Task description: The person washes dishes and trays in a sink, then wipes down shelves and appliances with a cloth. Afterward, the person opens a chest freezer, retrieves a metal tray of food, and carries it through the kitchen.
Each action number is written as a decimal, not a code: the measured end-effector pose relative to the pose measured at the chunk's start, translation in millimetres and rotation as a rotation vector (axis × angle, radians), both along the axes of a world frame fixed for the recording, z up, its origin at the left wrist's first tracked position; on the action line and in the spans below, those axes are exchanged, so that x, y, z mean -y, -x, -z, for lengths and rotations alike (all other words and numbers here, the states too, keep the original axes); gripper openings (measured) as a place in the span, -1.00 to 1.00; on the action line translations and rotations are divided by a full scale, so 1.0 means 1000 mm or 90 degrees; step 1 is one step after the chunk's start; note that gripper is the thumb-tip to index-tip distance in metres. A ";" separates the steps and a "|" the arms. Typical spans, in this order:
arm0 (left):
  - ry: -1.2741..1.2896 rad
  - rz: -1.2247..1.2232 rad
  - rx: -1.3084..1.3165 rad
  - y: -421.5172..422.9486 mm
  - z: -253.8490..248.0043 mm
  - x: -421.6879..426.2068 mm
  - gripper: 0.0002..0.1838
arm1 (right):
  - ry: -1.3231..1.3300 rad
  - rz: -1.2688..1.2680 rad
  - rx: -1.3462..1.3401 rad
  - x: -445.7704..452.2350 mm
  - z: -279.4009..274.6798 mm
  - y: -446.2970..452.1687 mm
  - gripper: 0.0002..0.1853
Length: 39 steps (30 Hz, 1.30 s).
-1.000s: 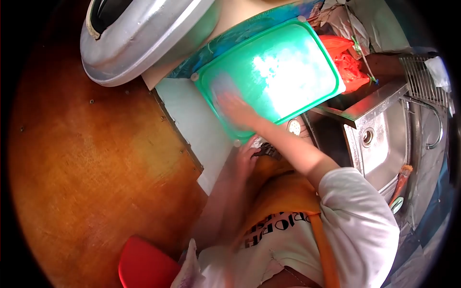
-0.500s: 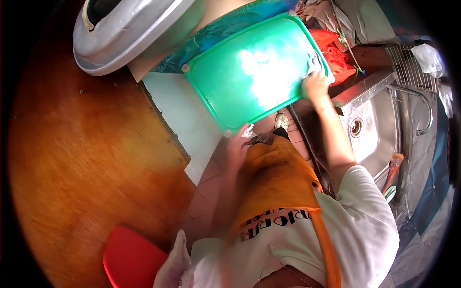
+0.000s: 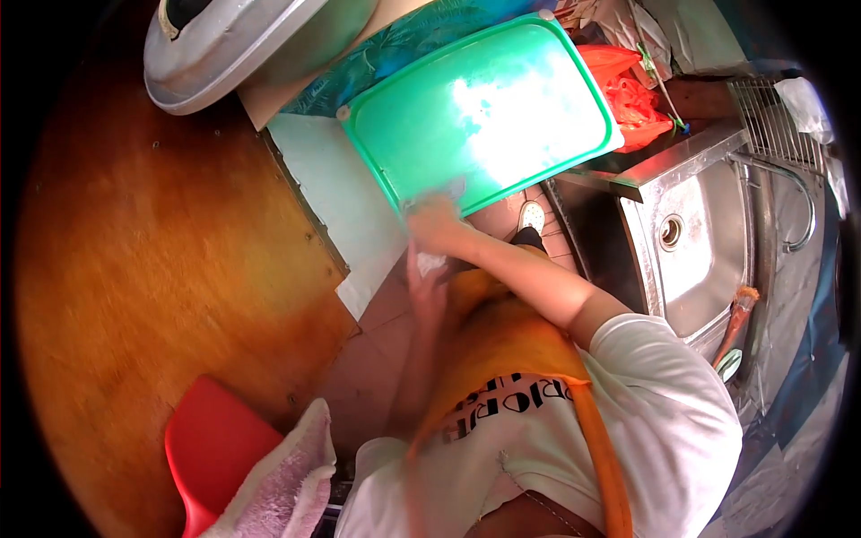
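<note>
A green plastic lid (image 3: 395, 148) with a raised rim is tilted in front of me, glare across its middle. My right hand (image 3: 439, 226), smeared by motion, is over the lid's near left corner. Its fingers close on a greyish cloth (image 3: 453, 190) pressed to the green surface. Just below, my left hand (image 3: 425, 285) is at the same corner, closed round a crumpled white cloth (image 3: 430, 263). Whether the left fingers also grip the rim cannot be made out.
A stainless sink (image 3: 695, 242) with a curved tap (image 3: 810, 211) stands at the right, a brush (image 3: 740, 314) by its edge. Red plastic bags (image 3: 632, 103) lie behind the lid. On the left are a wooden board (image 3: 197, 260), a metal pot lid (image 3: 238, 58) and a red chair (image 3: 215, 439).
My right hand has swept with the greyish cloth from the lid's right end to its near left corner. The left hand stays near that corner, and the view has shifted slightly.
</note>
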<state>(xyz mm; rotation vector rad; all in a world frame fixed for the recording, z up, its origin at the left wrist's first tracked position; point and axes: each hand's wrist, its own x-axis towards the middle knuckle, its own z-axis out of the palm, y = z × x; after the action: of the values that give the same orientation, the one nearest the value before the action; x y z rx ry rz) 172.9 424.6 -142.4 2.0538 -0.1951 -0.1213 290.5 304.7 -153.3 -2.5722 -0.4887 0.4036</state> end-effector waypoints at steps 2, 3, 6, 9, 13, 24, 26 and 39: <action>-0.060 0.034 0.001 0.000 -0.007 -0.005 -0.64 | -0.043 0.037 -0.093 -0.002 -0.014 -0.015 -0.76; -0.091 0.058 0.032 -0.004 -0.012 -0.005 -0.62 | -0.235 0.104 -0.175 0.005 -0.010 -0.024 -0.72; -0.097 0.052 0.029 -0.005 -0.011 -0.004 -0.62 | -0.761 0.287 -0.415 0.033 0.001 -0.062 -0.65; -0.060 0.040 0.034 -0.013 -0.017 0.008 -0.66 | -0.819 0.319 -0.416 0.047 -0.019 -0.110 -0.71; -0.124 0.075 0.064 -0.013 -0.020 0.012 -0.72 | -0.088 0.345 0.062 0.045 -0.018 -0.148 -0.72; -0.156 0.041 -0.109 0.009 0.020 0.021 -0.71 | -0.025 -0.015 0.122 0.016 -0.002 0.004 -0.60; -0.188 0.042 -0.107 0.008 0.021 0.024 -0.67 | -0.063 -0.023 0.024 0.024 0.003 0.012 -0.61; -0.237 0.030 -0.109 0.005 -0.010 0.044 -0.62 | -0.143 0.124 0.250 0.069 -0.047 0.024 -0.72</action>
<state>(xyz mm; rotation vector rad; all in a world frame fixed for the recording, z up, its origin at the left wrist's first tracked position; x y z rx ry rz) 168.3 380.2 -132.5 2.3944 -0.1205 -0.3860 266.7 235.9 -105.8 -2.4486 -0.3862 -0.2191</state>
